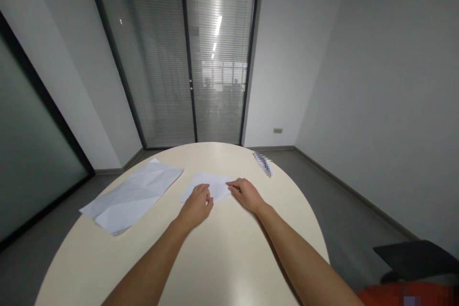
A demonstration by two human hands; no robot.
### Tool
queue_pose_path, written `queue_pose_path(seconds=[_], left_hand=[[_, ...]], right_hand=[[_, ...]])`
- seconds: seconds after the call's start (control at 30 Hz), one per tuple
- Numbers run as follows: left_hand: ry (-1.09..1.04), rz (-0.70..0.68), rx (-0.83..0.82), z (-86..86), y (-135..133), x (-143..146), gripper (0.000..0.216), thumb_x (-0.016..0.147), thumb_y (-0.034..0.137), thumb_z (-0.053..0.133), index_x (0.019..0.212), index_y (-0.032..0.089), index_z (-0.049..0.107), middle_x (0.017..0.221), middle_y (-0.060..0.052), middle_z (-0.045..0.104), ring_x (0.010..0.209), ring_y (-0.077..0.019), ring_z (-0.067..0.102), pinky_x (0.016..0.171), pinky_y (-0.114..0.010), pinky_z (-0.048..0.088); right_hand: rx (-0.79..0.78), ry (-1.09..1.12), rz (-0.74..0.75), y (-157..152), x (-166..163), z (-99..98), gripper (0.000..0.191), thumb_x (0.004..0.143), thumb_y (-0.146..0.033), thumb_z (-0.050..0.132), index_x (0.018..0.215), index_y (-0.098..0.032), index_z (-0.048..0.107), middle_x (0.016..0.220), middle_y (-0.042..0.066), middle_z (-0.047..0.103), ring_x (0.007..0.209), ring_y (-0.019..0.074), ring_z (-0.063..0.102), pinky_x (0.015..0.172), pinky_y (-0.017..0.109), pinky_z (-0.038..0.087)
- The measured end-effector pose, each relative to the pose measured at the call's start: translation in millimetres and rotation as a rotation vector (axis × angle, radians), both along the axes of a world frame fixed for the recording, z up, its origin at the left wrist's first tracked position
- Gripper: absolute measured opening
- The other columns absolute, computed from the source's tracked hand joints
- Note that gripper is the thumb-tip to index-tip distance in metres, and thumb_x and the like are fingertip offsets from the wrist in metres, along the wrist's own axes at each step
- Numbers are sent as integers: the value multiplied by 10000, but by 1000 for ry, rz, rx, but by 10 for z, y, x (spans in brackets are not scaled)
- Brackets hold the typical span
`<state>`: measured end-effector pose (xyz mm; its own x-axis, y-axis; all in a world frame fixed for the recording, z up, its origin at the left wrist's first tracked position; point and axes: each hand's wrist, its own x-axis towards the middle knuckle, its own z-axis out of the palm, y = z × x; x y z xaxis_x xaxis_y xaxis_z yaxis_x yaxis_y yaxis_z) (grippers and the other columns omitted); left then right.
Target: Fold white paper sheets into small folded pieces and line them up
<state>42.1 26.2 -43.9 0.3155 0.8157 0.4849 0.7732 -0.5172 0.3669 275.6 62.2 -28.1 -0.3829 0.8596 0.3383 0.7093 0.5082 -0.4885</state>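
Observation:
A small folded white paper [214,184] lies on the round cream table [222,258] in front of me. My left hand [197,204] rests on the paper's near left part, fingers curled and pressing down on it. My right hand [245,193] lies at the paper's right edge, fingertips on the paper, fingers bent together. Both forearms reach in from the bottom of the view.
A larger creased white sheet [133,194] lies on the table to the left. A small blurred object [263,163] sits at the table's far right edge. A dark chair [418,257] stands at the lower right. Glass doors with blinds [186,62] are behind the table.

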Motion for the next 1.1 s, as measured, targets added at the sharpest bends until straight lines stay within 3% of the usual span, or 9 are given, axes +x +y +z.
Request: queue_pose_path(seconds=[0.07,0.17,0.23,0.47,0.57,0.7,0.87,1.1], left_hand=[[8,-12,-1,7,-4,-2,113,861,115,528,886,183,614,1219,-149,660,1213,-267,573,1067,-469,464],[45,-53,-9,-1,1,-3,315,883,129,507,1167,174,635,1320,-133,635,1259,-255,558,1101,-471,440],[79,-71,-35,-12,8,-3,381,906,139,480,1249,194,635,1393,-110,604,1304,-251,534,1133,-478,408],[145,-63,-79,29,2,8,399,928,161,445,1242,216,685,1390,-63,620,1304,-255,542,1127,-459,409],[144,-36,-74,73,-16,21,384,930,187,462,1241,221,685,1373,-71,633,1275,-257,557,1106,-455,420],[150,7,-76,109,-32,25,370,921,248,519,1259,222,669,1365,-92,632,1240,-275,558,1062,-461,439],[159,-17,-65,121,-42,4,354,917,305,547,1235,219,679,1331,-102,645,1203,-293,549,1030,-471,443],[227,-119,-72,227,-130,25,361,872,311,600,1216,241,686,1256,-103,668,1148,-300,571,1016,-475,453]], right_hand=[[5,-12,3,-4,-1,6,317,977,-330,528,1201,-227,728,1060,92,729,988,226,629,898,323,449],[13,-24,6,-6,1,5,311,971,-306,538,1207,-228,725,1059,91,715,990,223,619,907,321,444],[13,-30,2,-10,5,4,301,957,-290,557,1195,-230,731,1062,90,703,1003,225,611,918,323,443],[52,-120,27,-129,-64,118,304,962,-277,530,1186,-220,729,1146,97,684,1088,239,589,981,356,427],[58,-133,127,-229,-181,158,358,990,-329,488,1275,-209,669,1264,102,665,1187,252,568,1044,382,397],[-26,-187,231,-327,-320,104,574,1021,-477,377,1472,-133,467,1521,169,449,1405,296,408,1158,452,291],[-179,-284,70,-320,-312,27,738,1013,-563,289,1558,-65,276,1618,197,214,1511,331,167,1205,552,124],[-215,-288,-74,-226,-148,61,636,998,-425,367,1550,-115,308,1624,165,229,1513,334,154,1194,577,94]])
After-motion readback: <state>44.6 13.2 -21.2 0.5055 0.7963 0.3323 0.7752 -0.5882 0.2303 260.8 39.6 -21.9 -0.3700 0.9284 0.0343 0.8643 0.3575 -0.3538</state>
